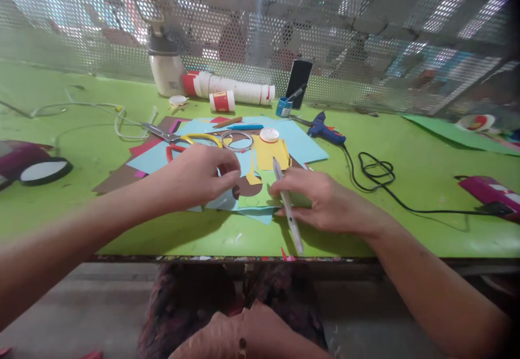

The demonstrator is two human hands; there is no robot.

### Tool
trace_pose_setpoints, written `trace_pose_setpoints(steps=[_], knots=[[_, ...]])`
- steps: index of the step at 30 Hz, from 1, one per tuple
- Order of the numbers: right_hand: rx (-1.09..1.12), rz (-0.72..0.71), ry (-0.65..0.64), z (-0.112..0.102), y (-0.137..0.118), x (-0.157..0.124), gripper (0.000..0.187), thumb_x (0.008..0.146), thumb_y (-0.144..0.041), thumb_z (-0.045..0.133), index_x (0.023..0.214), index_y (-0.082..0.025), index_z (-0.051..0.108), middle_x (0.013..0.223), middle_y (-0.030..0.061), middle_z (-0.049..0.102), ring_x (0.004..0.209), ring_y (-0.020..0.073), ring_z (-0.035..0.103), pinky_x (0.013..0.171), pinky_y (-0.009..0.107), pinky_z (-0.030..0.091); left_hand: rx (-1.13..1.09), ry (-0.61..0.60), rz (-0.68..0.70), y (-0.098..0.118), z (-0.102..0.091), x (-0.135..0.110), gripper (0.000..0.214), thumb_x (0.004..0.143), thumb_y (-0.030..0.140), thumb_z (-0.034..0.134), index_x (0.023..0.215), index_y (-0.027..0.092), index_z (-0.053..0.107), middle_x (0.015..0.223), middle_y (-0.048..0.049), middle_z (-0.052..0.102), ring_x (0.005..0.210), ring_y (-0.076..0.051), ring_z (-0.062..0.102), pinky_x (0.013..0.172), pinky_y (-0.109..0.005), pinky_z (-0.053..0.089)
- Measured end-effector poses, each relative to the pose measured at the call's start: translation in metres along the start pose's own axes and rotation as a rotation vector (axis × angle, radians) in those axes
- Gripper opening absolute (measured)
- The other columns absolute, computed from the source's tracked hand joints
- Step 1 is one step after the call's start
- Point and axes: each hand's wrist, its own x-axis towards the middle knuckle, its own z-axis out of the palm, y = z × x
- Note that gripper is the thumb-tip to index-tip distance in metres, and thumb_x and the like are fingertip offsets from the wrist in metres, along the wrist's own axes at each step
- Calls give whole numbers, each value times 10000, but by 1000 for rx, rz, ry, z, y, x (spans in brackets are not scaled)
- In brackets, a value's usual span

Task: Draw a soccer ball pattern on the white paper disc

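Observation:
My left hand is over the left part of the paper pile, fingers curled and thumb close to the index finger. Whatever it may hold is hidden. A clear pen slants across the fingers of my right hand, its tip pointing away from me. The same fingers touch the right edge of a light green paper. Between the hands lie a brown round piece and a small yellow cutout. Just beyond my left hand are scissors with yellow and red handles.
Behind are a tape roll, yellow paper, a white cap, a blue pen and stacked paper cups. A glue gun with a looped black cord lies right, a phone and sprayer bottle at the back.

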Motion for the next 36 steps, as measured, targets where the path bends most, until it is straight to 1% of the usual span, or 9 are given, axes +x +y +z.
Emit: trace_pose_setpoints(steps=[3, 5, 10, 12, 16, 20, 26, 32, 36], knots=[[38, 38, -71, -3, -1, 0, 314, 837, -256, 764, 1104, -142, 645, 964, 67, 659, 887, 198, 619, 798, 317, 479, 34, -132, -37, -1, 8, 9, 230, 841, 303, 520, 786, 185, 709, 721, -17, 709, 660, -172, 612, 596, -282, 390], [48, 67, -94, -2, -2, 0, 347, 816, -281, 787, 1103, -152, 640, 976, 60, 661, 900, 199, 621, 806, 315, 482, 30, -164, -66, -2, 13, 10, 240, 844, 317, 517, 797, 184, 712, 731, -24, 702, 672, -178, 616, 603, -283, 393], [-15, 101, -16, 8, -1, -1, 279, 853, -161, 725, 1111, -143, 621, 1016, 81, 677, 950, 220, 618, 835, 344, 482, 45, -135, 56, -1, 25, -4, 264, 861, 366, 518, 909, 220, 732, 898, -52, 641, 806, -216, 623, 696, -328, 446], [-5, 114, 10, 12, -1, 0, 239, 873, -155, 697, 1097, -141, 617, 1041, 89, 683, 991, 227, 613, 866, 356, 482, 93, -102, 50, 4, 29, -11, 275, 856, 409, 556, 965, 206, 705, 930, -67, 613, 902, -264, 613, 747, -371, 464], [42, 184, 10, 12, -3, 1, 272, 859, -184, 719, 1110, -174, 614, 1097, 77, 694, 1000, 222, 624, 882, 358, 486, 149, -83, -1, 12, 34, -17, 265, 846, 403, 587, 956, 169, 648, 969, -83, 597, 906, -285, 594, 748, -401, 463], [83, 254, 2, 8, -4, 1, 263, 851, -189, 711, 1100, -180, 629, 1072, 74, 704, 952, 225, 632, 853, 366, 495, 7, -138, -118, 16, 33, -14, 297, 772, 358, 640, 1000, 169, 630, 962, -75, 622, 896, -276, 583, 747, -382, 435], [194, 315, 70, 12, -2, 4, 236, 837, -198, 699, 1068, -172, 657, 1003, 91, 710, 888, 228, 638, 805, 374, 496, -152, -196, -257, 19, 28, -8, 319, 710, 267, 621, 1014, 184, 669, 710, 8, 564, 659, -193, 523, 605, -308, 361], [254, 344, 123, 14, -3, 3, 193, 880, -265, 655, 1052, -178, 643, 849, 49, 708, 741, 184, 646, 705, 328, 511, -431, -151, -326, 19, 30, -5, 279, 710, 330, 575, 932, 169, 628, 616, 46, 530, 553, -143, 507, 529, -262, 380], [320, 360, 203, 14, -2, 4, 205, 863, -288, 667, 1039, -185, 642, 812, 32, 708, 725, 179, 658, 685, 318, 526, -582, -66, -314, 14, 40, -2, 217, 629, 270, 636, 820, 201, 560, 540, 78, 515, 501, -125, 495, 508, -245, 386]])
